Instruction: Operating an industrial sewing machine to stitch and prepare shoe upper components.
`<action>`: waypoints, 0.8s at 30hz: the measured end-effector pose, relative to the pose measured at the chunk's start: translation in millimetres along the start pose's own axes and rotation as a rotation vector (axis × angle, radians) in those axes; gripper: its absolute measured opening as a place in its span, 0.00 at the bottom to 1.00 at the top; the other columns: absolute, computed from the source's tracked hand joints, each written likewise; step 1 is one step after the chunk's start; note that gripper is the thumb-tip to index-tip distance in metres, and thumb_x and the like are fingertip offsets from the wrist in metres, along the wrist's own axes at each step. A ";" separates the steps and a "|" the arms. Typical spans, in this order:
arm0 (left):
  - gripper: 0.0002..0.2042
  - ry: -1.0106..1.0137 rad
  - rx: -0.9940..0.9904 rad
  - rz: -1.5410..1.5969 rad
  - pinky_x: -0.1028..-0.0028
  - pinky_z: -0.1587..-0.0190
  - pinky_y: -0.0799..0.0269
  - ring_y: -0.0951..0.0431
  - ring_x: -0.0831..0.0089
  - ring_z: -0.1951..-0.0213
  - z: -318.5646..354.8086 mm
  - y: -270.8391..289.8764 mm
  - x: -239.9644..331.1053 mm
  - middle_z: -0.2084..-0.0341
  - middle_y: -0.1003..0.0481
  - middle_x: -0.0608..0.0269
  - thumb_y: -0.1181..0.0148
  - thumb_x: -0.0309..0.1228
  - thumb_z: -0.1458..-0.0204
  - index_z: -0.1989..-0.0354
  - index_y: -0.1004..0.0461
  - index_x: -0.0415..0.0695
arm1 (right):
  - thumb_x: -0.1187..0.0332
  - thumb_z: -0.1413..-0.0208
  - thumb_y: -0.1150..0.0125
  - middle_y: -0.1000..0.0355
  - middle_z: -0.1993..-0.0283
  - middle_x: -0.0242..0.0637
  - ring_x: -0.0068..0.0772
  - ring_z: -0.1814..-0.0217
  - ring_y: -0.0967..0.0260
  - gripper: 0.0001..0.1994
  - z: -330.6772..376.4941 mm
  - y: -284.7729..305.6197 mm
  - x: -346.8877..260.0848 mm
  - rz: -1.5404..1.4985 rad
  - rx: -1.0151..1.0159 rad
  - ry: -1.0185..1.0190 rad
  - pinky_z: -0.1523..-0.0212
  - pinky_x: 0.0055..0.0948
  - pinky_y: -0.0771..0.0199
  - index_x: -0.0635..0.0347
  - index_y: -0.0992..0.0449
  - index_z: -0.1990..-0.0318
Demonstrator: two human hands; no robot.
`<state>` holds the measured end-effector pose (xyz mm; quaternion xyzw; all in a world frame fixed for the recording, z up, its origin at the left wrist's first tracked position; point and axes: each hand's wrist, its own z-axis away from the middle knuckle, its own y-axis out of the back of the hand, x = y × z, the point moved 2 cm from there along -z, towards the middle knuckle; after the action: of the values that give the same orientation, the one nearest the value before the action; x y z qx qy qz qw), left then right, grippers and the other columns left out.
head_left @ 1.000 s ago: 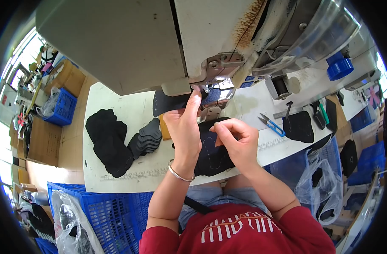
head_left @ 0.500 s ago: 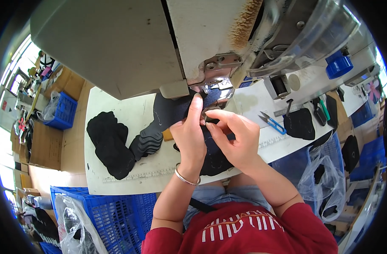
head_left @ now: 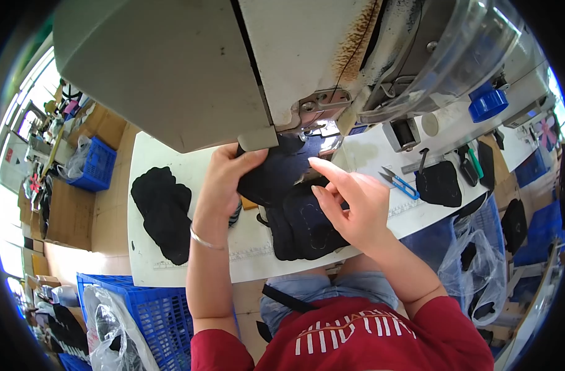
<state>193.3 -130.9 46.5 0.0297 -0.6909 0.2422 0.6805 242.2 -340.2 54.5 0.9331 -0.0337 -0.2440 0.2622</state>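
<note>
A dark navy fabric piece (head_left: 273,173) lies under the sewing machine head (head_left: 319,105). My left hand (head_left: 224,173) grips its left edge, thumb on top and the other fingers partly hidden. My right hand (head_left: 357,207) hovers at the fabric's right side, index finger stretched out to its edge and thumb held apart. I see nothing between those fingertips. Beneath and in front sits a stack of black fabric pieces (head_left: 304,226) with a faint pale outline on top. The needle area is mostly hidden by the machine.
A black fabric pile (head_left: 162,213) lies on the white table (head_left: 146,148) at left. Blue thread snips (head_left: 401,183), a black fabric piece (head_left: 439,183) and a thread spool (head_left: 406,133) are at right. Blue crates (head_left: 134,309) stand below, and a clear plastic guard (head_left: 443,68) juts out above.
My left hand has moved left, from beside my right hand to the fabric's left edge. My right hand has shifted slightly right, and its finger and thumb have parted from their pinch.
</note>
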 end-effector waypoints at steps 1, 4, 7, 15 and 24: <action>0.10 0.039 0.013 0.019 0.78 0.65 0.26 0.23 0.76 0.68 10.3 -2.1 -2.9 0.69 0.23 0.59 0.36 0.25 0.52 0.63 0.25 0.33 | 0.66 0.52 0.36 0.37 0.85 0.27 0.27 0.86 0.40 0.19 0.1 0.4 -1.6 0.075 -0.020 0.023 0.82 0.27 0.42 0.50 0.26 0.50; 0.10 -0.018 0.070 0.093 0.78 0.67 0.24 0.22 0.75 0.71 22.7 -7.6 -8.5 0.71 0.22 0.56 0.35 0.25 0.53 0.65 0.25 0.31 | 0.64 0.53 0.36 0.40 0.85 0.27 0.28 0.86 0.41 0.23 -5.6 -2.4 -2.3 0.152 -0.085 0.025 0.82 0.28 0.41 0.47 0.27 0.46; 0.10 -0.025 0.086 0.124 0.77 0.66 0.23 0.21 0.75 0.71 20.6 -5.7 -11.0 0.71 0.22 0.56 0.35 0.25 0.53 0.65 0.25 0.31 | 0.64 0.54 0.36 0.42 0.86 0.27 0.27 0.86 0.42 0.23 -5.1 -8.6 1.3 0.189 -0.063 0.037 0.82 0.28 0.41 0.45 0.27 0.46; 0.09 -0.063 0.054 0.180 0.77 0.66 0.23 0.21 0.74 0.71 20.0 -8.1 -15.1 0.71 0.22 0.56 0.36 0.24 0.52 0.65 0.25 0.32 | 0.68 0.54 0.37 0.45 0.87 0.26 0.27 0.86 0.43 0.21 -5.2 -12.1 3.7 0.260 -0.001 0.093 0.83 0.28 0.43 0.45 0.25 0.48; 0.06 -0.142 0.145 0.227 0.78 0.65 0.24 0.21 0.76 0.70 29.9 -19.3 -22.4 0.71 0.22 0.57 0.36 0.22 0.53 0.68 0.25 0.34 | 0.74 0.57 0.38 0.46 0.86 0.28 0.28 0.86 0.44 0.22 -9.9 -6.7 4.6 0.330 0.005 0.138 0.83 0.28 0.44 0.47 0.23 0.50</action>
<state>174.4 -165.6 32.1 0.0175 -0.7171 0.3642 0.5940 250.6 -330.6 56.5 0.9301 -0.1687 -0.1328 0.2980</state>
